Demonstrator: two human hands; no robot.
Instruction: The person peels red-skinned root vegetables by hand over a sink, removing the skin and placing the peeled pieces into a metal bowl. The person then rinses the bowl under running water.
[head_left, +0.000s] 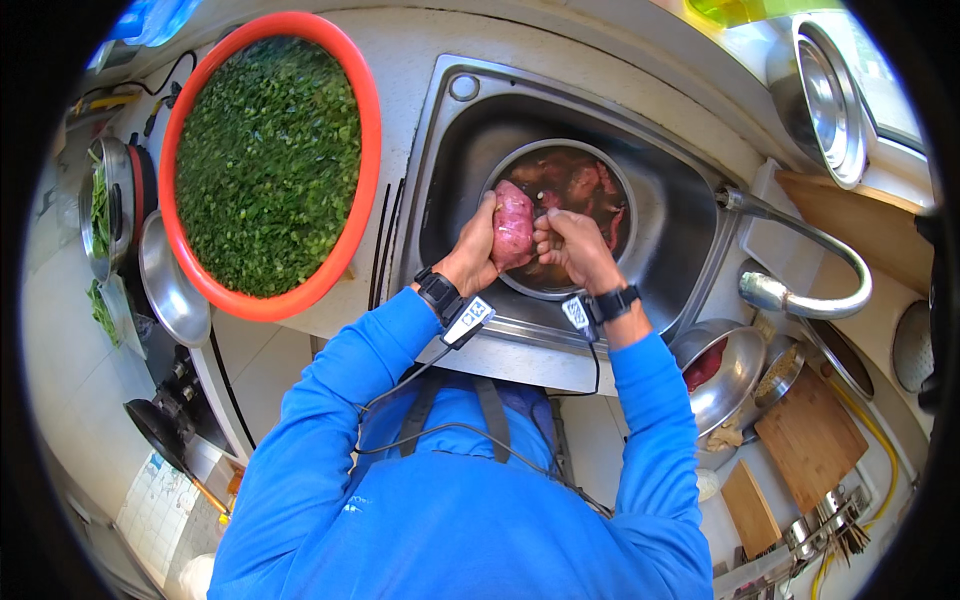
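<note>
My left hand (474, 251) grips a large pink-red sweet potato (513, 229), its skin wet and shiny. It is held over the left side of a round metal basin (634, 217) in the sink. Close against the root's right edge, my right hand (574, 247) has its fingers curled and its thumb pressed to the index finger; whether something small is between them is hidden. Brownish water (559, 161) fills the basin, with several more reddish roots (585, 182) and red strips (616, 227) in it. My hands cover the basin's near-left part.
A stainless sink (675, 187) surrounds the basin, with a curved tap (832, 225) at its right. An orange-red tub (373, 150) of chopped greens stands left, beside dark chopsticks (381, 240). Metal bowls (739, 360) and cutting boards (814, 439) lie right. Cables hang from both wrist straps.
</note>
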